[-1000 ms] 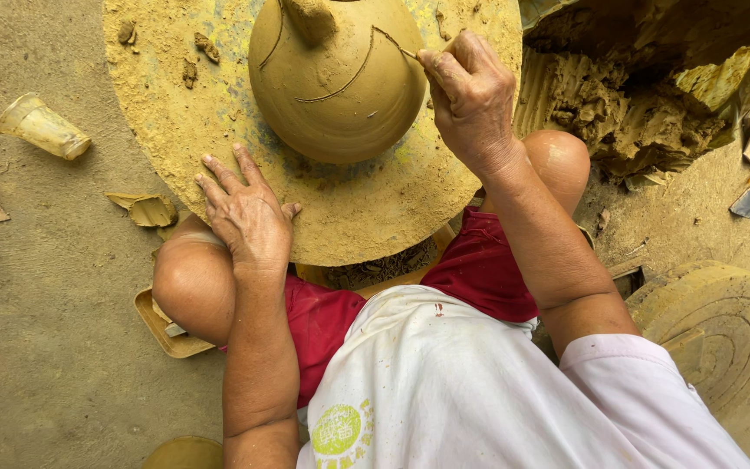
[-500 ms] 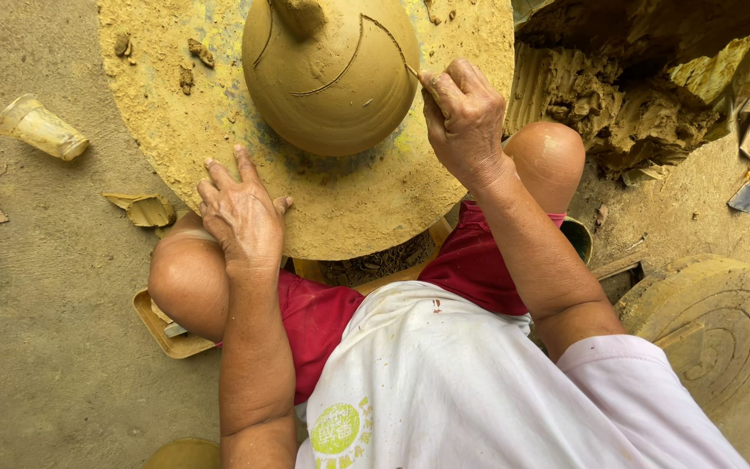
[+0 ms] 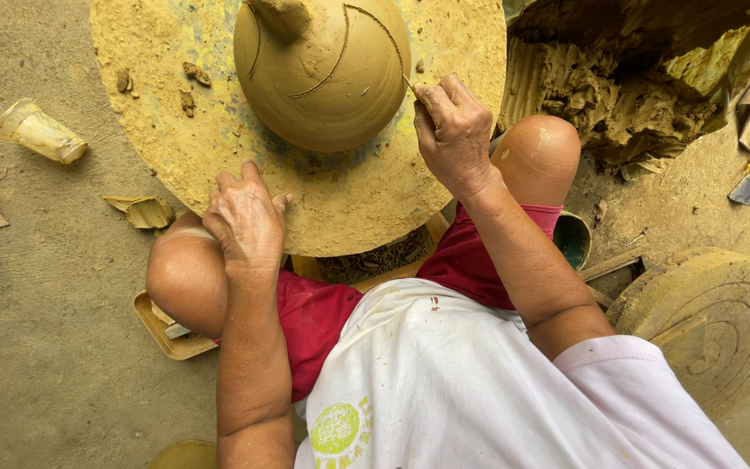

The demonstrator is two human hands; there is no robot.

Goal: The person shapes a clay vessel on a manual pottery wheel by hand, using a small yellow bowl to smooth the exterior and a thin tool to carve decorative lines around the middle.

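The left hand lay flat, fingers spread, on the near rim of the clay-caked wheel, holding nothing. Just beyond, the right hand was pinched shut on a thin tool, its tip touching the right flank of the pot, which stood at the middle of the wheel. Curved grooves already ran over the pot's shoulder, one on the right side ending near the tool and another on the left; the lower belly remained smooth, so by my judgement the incising was partly done with more of the surface left to mark. Farther off, a heap of raw clay lay to the right and a plastic cup on the floor to the left.
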